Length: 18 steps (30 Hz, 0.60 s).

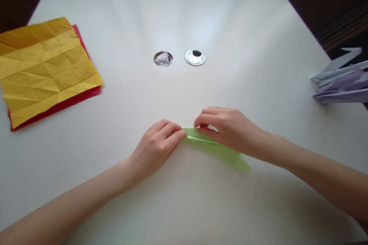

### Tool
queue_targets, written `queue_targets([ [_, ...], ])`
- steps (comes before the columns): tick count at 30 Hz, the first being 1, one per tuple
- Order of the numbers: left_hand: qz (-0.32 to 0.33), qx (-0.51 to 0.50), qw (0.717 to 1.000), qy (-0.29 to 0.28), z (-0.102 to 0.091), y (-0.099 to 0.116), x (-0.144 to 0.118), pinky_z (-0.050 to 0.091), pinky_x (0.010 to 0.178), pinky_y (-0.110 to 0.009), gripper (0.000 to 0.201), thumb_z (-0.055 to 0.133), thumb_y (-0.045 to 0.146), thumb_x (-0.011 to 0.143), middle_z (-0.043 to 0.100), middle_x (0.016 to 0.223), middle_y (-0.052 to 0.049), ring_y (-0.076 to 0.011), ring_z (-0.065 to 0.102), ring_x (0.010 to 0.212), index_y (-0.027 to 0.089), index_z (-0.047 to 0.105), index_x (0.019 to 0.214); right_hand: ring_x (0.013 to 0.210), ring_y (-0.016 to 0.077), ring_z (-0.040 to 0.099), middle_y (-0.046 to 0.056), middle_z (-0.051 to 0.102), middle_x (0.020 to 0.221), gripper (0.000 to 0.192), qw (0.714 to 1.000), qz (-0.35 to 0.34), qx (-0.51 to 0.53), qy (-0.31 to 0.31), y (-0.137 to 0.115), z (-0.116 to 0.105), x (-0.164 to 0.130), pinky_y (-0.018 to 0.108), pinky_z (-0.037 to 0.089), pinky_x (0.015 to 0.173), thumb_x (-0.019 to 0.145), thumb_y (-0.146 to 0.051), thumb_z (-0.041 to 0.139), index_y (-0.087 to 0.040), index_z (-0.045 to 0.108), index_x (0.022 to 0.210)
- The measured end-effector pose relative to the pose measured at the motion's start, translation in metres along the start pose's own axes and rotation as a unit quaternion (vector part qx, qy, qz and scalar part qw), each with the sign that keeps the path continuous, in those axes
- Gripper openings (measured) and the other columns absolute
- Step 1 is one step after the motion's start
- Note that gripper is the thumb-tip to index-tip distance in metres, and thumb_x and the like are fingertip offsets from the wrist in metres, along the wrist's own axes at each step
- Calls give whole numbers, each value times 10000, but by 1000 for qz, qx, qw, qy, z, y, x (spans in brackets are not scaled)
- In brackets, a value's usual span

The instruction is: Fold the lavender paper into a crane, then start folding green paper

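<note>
green paper strip [218, 151] flat on tabletop [184, 199], long axis running from left hand [156, 147] down-right under right hand [227, 128]; both grips pinched on strip's upper-left end.

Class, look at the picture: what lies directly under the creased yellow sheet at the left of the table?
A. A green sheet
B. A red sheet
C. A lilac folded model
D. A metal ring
B: a red sheet shows along the lower and right edges of the yellow sheet; the green folded paper is between the left hand and right hand.
</note>
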<state>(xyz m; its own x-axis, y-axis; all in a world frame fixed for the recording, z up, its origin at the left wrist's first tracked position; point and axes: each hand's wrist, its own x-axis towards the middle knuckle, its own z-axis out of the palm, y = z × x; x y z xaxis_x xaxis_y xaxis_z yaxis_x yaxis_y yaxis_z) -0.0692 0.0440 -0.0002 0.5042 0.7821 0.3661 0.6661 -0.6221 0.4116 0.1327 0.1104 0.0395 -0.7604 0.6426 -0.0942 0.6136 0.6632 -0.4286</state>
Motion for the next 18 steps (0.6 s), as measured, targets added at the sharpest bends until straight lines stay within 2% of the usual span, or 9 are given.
queue_targets([
  [4,23,17,1000,-8,-2,0,-3,452,699,-286,199,470,57,807,608,870,-50,-158,508,826,154,557,957,599,80,485,-29,587,751,97,999,21,42,-24,2,1,2,212,343,543,788,-162,495,-209,576,761],
  [10,43,31,999,-9,-2,-1,-5,464,742,-309,214,475,50,803,620,932,-60,-175,516,890,140,539,987,705,100,524,-15,581,827,107,996,34,86,-5,0,0,-7,221,381,599,754,-176,546,-218,562,850],
  [14,52,40,998,-14,-3,-1,-7,467,736,-304,215,448,55,820,627,928,-55,-168,520,886,147,534,994,676,86,524,3,568,885,96,992,63,111,5,0,-5,-13,217,395,586,781,-214,533,-210,547,875],
  [18,63,43,997,-12,-3,0,-6,472,721,-291,213,454,39,813,632,918,-57,-164,530,868,135,540,983,630,85,504,-7,572,796,81,987,97,126,9,-1,-12,-18,213,386,547,832,-254,467,-206,532,829],
])
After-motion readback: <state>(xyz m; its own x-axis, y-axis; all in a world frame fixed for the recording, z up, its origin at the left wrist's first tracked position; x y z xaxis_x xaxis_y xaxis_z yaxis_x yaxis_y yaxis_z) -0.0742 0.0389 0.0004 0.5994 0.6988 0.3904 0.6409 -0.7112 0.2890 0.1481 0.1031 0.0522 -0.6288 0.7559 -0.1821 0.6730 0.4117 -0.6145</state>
